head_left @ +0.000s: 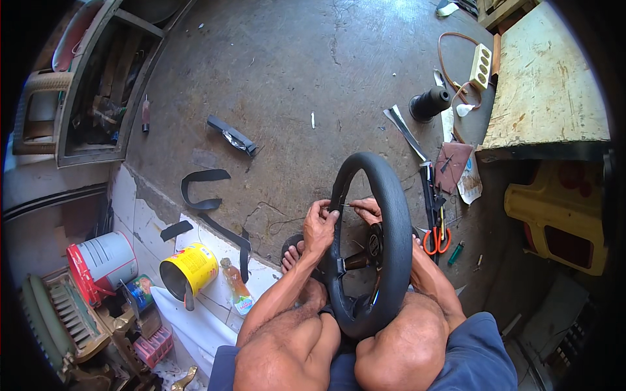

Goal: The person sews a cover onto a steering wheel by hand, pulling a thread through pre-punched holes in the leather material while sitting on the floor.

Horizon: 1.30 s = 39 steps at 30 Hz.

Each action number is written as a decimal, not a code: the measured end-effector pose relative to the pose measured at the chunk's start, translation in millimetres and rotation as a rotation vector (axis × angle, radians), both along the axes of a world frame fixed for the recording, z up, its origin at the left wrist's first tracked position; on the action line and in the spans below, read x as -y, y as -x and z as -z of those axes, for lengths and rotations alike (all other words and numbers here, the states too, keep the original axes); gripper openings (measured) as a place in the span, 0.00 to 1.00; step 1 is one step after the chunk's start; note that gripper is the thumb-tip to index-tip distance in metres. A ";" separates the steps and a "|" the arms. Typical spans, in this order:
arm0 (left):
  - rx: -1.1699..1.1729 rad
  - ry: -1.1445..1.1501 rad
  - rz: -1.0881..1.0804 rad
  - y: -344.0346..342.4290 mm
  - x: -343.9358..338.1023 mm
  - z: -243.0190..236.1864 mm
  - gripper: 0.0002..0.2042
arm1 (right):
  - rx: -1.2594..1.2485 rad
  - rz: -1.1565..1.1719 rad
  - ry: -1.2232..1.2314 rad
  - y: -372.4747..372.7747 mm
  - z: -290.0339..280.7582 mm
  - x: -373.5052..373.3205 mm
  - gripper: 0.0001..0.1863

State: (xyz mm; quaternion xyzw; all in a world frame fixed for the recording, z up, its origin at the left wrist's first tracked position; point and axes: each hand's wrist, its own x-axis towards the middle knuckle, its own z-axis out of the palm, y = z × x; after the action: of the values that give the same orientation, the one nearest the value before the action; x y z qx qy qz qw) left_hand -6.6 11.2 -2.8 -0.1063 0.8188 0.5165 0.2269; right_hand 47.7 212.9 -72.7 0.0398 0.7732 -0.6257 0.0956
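A steering wheel [389, 195] in black leather-like covering stands tilted between my knees, its hub and spokes facing right. My left hand [319, 225] is closed around the left side of its rim, thumb and fingers pinching the covering. My right hand [369, 210] reaches through from behind the right side of the rim. Its fingertips pinch a thin, light needle [347, 205] close to the left rim. The right wrist is partly hidden by the wheel. Dark thread [267, 207] curls on the floor left of my left hand.
Orange-handled scissors [437, 240] and a green lighter [456, 253] lie right of the wheel. Beyond them stand a black thread cone [430, 104] and a white power strip [480, 66]. Black strips [205, 176], a yellow can [190, 270] and a bottle [236, 285] are at left.
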 end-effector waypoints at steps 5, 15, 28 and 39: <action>0.022 -0.043 -0.010 -0.4 -1.1 2.4 0.16 | 0.006 -0.016 0.011 -2.7 15.3 -2.7 0.11; 0.032 -0.098 -0.011 -4.7 12.9 16.1 0.17 | 0.067 0.023 0.043 4.7 3.9 7.4 0.11; 0.130 -0.240 -0.060 3.3 9.5 13.0 0.14 | -0.037 -0.029 0.069 25.5 -6.6 9.1 0.09; 0.151 -0.300 -0.059 6.1 9.7 16.3 0.14 | -0.037 -0.113 -0.149 18.4 23.5 -4.1 0.13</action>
State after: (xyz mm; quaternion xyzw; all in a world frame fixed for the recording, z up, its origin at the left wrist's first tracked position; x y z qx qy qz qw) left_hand -12.7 1.6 -19.1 -0.1337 0.7099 0.6298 0.2857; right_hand 29.3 217.0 -96.3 -0.0084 0.8202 -0.5607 0.1135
